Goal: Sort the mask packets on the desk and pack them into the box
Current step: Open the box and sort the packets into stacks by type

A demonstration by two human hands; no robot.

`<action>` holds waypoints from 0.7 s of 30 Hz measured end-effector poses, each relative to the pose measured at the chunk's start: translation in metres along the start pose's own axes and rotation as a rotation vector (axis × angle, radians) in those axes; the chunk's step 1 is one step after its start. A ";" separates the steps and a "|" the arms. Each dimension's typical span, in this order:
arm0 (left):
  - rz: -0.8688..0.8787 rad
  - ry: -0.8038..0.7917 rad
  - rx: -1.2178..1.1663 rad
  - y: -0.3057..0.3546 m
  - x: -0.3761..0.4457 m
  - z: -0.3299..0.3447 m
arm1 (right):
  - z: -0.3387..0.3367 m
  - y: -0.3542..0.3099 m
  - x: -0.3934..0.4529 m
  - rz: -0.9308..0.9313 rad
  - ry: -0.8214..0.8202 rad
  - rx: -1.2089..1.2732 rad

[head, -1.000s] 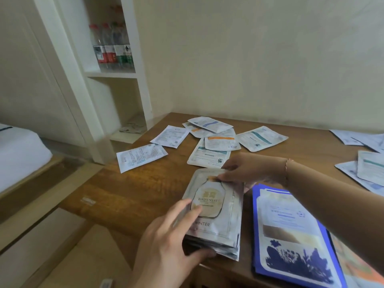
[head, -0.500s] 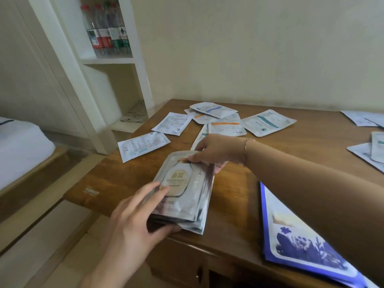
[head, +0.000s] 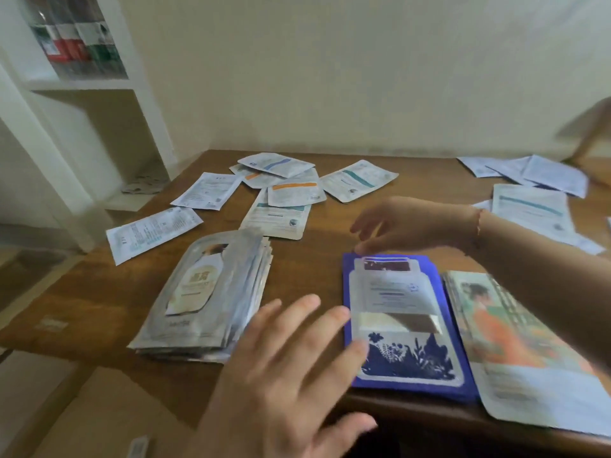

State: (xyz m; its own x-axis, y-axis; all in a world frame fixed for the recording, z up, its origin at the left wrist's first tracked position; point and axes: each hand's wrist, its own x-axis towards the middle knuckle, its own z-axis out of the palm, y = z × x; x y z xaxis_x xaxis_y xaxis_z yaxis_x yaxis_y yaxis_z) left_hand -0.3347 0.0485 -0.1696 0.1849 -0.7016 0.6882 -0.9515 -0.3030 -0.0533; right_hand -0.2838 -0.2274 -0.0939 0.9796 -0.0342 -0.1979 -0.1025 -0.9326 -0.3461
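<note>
The whole view is smeared by motion, so the print on the packets cannot be read and the bottles (head: 79, 44) on the white shelf (head: 82, 84) at upper left are only red, white and green streaks. The right forearm crosses the orange-and-green packet (head: 515, 338) and hides its upper right part, and that packet's lower corner runs out of view at the right edge; a blurred brown shape at the far right edge cannot be made out. The left hand (head: 284, 375) hovers low in the view with its fingers spread and straight, holding nothing, its wrist cut off by the bottom edge; its fingertips lie over the gap between the silver stack of mask packets (head: 205, 292) on its left and the blue packet (head: 401, 325) on its right, one fingertip overlapping the blue packet's left border, though whether it touches cannot be told. The right hand (head: 406, 226) hangs just above the far end of the blue packet, fingers loosely bent and apart, gripping nothing, its lowest fingertips near or on that top edge. The silver stack lies on the wooden desk (head: 99, 292) near its front left edge, fanned slightly. Loose white packets (head: 281, 190) lie scattered farther back, and more white packets (head: 529, 200) lie at the right, partly behind the arm. A tan surface at lower left, possibly the box, is too blurred to tell
</note>
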 end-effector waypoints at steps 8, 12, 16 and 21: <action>0.196 -0.384 0.036 0.029 0.046 0.043 | 0.016 0.041 -0.033 0.059 0.006 -0.026; 0.196 -0.429 -0.008 0.030 0.053 0.044 | 0.020 0.043 -0.030 0.041 0.017 -0.025; 0.200 -0.487 0.015 0.029 0.054 0.037 | 0.024 0.040 -0.027 0.013 0.005 -0.013; 0.151 -0.515 0.103 0.010 0.036 0.016 | 0.032 0.004 -0.007 -0.058 -0.019 -0.036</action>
State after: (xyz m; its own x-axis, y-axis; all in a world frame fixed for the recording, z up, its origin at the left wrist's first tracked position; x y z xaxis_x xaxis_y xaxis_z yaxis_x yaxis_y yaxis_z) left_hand -0.3339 0.0101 -0.1570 0.1690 -0.9596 0.2250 -0.9526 -0.2176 -0.2127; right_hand -0.2966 -0.2192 -0.1234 0.9802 0.0268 -0.1961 -0.0391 -0.9451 -0.3244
